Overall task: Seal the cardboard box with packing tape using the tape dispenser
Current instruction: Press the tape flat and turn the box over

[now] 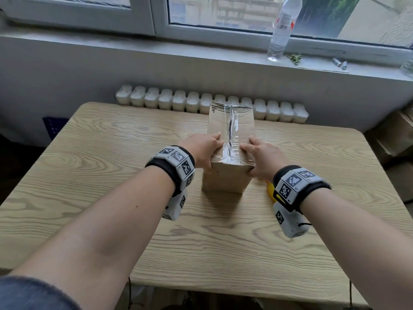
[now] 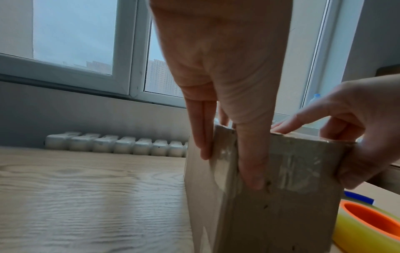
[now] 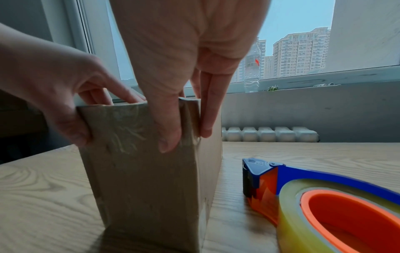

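Observation:
A tall brown cardboard box (image 1: 223, 177) stands upright mid-table, with a shiny strip of clear tape (image 1: 232, 130) along its top seam and down its near face. My left hand (image 1: 210, 151) clasps the near left top corner; in the left wrist view the thumb (image 2: 253, 162) lies down the near face and the fingers down the side. My right hand (image 1: 257, 155) clasps the near right top corner in the same way (image 3: 186, 140). The blue and orange tape dispenser (image 3: 324, 202) with its yellowish roll lies on the table right of the box, mostly hidden under my right wrist (image 1: 271, 190).
The wooden table (image 1: 111, 175) spreads out on both sides of the box. Behind it are a white radiator (image 1: 178, 100) and a window sill with a plastic bottle (image 1: 282, 27). Stacked cardboard (image 1: 397, 142) sits off the table's right edge.

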